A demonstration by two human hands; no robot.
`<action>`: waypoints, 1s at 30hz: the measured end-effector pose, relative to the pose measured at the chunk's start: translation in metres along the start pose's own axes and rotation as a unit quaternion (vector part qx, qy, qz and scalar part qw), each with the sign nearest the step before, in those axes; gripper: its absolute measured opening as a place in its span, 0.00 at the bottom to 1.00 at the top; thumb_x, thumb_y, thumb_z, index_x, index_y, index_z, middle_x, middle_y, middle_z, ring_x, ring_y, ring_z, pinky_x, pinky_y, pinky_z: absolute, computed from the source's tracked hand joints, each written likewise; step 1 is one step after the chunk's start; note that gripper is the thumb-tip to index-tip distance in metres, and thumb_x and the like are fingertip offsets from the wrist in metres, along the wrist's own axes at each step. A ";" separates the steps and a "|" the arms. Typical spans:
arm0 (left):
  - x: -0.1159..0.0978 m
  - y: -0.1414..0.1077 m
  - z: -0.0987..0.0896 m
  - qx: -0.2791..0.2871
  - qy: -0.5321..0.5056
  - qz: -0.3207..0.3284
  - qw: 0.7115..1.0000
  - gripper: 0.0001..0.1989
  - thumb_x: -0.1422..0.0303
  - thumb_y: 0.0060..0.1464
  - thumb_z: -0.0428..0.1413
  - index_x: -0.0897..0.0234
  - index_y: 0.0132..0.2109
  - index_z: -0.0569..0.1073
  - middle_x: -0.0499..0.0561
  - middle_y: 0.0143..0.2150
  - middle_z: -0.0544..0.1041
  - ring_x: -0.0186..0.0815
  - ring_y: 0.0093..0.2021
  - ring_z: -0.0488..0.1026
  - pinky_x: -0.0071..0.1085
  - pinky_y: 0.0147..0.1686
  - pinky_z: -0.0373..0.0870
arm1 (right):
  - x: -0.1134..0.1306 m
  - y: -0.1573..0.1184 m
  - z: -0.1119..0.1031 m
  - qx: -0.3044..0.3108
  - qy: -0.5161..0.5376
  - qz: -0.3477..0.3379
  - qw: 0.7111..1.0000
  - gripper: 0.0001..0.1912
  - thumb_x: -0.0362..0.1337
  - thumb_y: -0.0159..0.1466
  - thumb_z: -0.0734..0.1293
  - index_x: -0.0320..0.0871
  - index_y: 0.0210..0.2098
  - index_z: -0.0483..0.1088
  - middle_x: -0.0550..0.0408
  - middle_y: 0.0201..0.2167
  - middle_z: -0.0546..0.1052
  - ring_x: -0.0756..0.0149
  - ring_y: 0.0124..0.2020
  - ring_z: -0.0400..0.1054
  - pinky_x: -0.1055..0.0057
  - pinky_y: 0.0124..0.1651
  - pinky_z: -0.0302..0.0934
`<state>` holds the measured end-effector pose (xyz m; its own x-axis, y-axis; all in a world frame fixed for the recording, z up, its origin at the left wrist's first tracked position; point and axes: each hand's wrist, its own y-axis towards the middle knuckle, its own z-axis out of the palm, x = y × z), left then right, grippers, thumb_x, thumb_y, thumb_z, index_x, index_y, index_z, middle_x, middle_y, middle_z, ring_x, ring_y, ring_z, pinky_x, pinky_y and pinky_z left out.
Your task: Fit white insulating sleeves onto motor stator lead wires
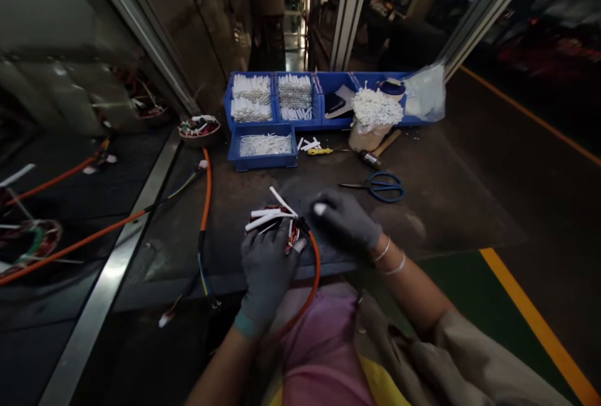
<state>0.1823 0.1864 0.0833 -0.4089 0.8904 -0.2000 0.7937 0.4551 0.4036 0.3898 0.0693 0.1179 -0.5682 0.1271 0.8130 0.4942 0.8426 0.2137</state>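
Note:
My left hand (268, 265), in a grey glove, grips the near side of a round coil part (292, 234) with red-brown windings. White sleeves (263, 219) stick out of the part to the left and upward. An orange cable (317, 268) with a black end leaves its right side and curves down toward my lap. My right hand (345, 221), also gloved, is just right of the part and apart from it, blurred by motion. Its fingers are curled, with a white tip at the thumb; whether that is an object or the glove's end I cannot make out.
Blue bins (295, 124) of white tubes stand at the back, with a blue tray (265, 162) before them. Scissors (385, 187), a yellow-handled tool (320, 151) and a tub of white ties (375, 109) lie beyond my hands. More coil parts (200, 131) with orange cables are left.

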 end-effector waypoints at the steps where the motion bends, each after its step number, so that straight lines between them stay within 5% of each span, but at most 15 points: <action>1: -0.001 -0.003 0.002 -0.009 -0.002 0.000 1.000 0.22 0.57 0.67 0.58 0.62 0.63 0.77 0.61 0.48 0.84 0.52 0.50 0.79 0.49 0.57 0.64 | -0.002 0.018 -0.022 -0.048 -0.031 -0.002 0.998 0.10 0.38 0.70 0.65 0.44 0.47 0.76 0.53 0.45 0.82 0.57 0.48 0.76 0.56 0.56 0.70; 5: 0.000 -0.003 0.004 -0.038 -0.028 0.002 0.999 0.19 0.56 0.68 0.57 0.58 0.59 0.79 0.58 0.52 0.84 0.51 0.53 0.79 0.49 0.59 0.63 | -0.023 0.100 -0.095 -0.274 -0.193 0.022 0.942 0.17 0.29 0.66 0.66 0.38 0.53 0.73 0.40 0.62 0.71 0.41 0.70 0.55 0.34 0.74 0.44; 7: 0.001 -0.002 0.004 -0.048 -0.036 -0.006 0.998 0.17 0.56 0.68 0.58 0.57 0.57 0.80 0.57 0.53 0.84 0.50 0.54 0.79 0.48 0.60 0.64 | -0.040 0.135 -0.115 -0.280 -0.297 0.023 0.913 0.20 0.26 0.60 0.71 0.36 0.52 0.76 0.40 0.65 0.69 0.36 0.73 0.50 0.31 0.75 0.38; 10: 0.001 -0.002 0.003 -0.057 -0.052 -0.010 0.997 0.15 0.57 0.67 0.60 0.57 0.56 0.81 0.55 0.51 0.85 0.49 0.53 0.79 0.47 0.58 0.65 | -0.063 0.161 -0.125 -0.235 -0.361 0.035 0.902 0.13 0.26 0.61 0.68 0.32 0.45 0.79 0.40 0.65 0.70 0.34 0.75 0.47 0.32 0.75 0.32; 13: 0.000 -0.004 0.004 -0.073 -0.077 -0.002 0.994 0.10 0.59 0.66 0.61 0.53 0.50 0.83 0.52 0.49 0.85 0.47 0.51 0.80 0.46 0.57 0.65 | -0.076 0.160 -0.127 -0.221 -0.367 0.014 0.903 0.20 0.30 0.67 0.57 0.23 0.43 0.78 0.38 0.63 0.72 0.33 0.74 0.46 0.35 0.72 0.34; 17: 0.001 -0.004 0.006 -0.083 -0.086 -0.012 0.993 0.08 0.58 0.66 0.61 0.52 0.45 0.83 0.50 0.47 0.86 0.46 0.51 0.80 0.46 0.58 0.65 | -0.081 0.157 -0.126 -0.219 -0.372 0.006 0.902 0.20 0.31 0.66 0.60 0.22 0.48 0.76 0.35 0.67 0.68 0.37 0.76 0.45 0.35 0.72 0.36; 22: 0.005 -0.002 0.007 -0.063 -0.067 -0.002 0.996 0.17 0.57 0.66 0.59 0.59 0.55 0.81 0.57 0.51 0.85 0.50 0.53 0.80 0.49 0.58 0.66 | -0.078 0.166 -0.126 -0.229 -0.363 0.013 0.903 0.11 0.28 0.66 0.65 0.27 0.40 0.79 0.39 0.60 0.77 0.40 0.75 0.51 0.35 0.73 0.37; 26: 0.003 0.000 0.003 -0.046 -0.103 0.000 0.994 0.10 0.60 0.64 0.62 0.55 0.49 0.84 0.52 0.50 0.86 0.47 0.54 0.80 0.47 0.58 0.66 | -0.069 0.154 -0.140 -0.256 -0.313 -0.010 0.915 0.21 0.37 0.67 0.63 0.20 0.39 0.78 0.37 0.57 0.78 0.44 0.71 0.58 0.46 0.72 0.43; 30: 0.007 0.002 0.001 -0.042 -0.153 -0.017 0.987 0.07 0.61 0.57 0.69 0.57 0.40 0.82 0.49 0.48 0.86 0.45 0.53 0.80 0.46 0.61 0.66 | -0.052 0.110 -0.130 -0.338 -0.194 -0.095 0.916 0.11 0.31 0.68 0.68 0.36 0.48 0.79 0.39 0.53 0.81 0.62 0.58 0.72 0.59 0.63 0.63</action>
<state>0.1812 0.1935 0.0814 -0.2697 0.8408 -0.4693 0.7362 0.4942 0.4623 0.5597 0.0876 0.1695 -0.8128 0.2978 0.5007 0.5817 0.3688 0.7249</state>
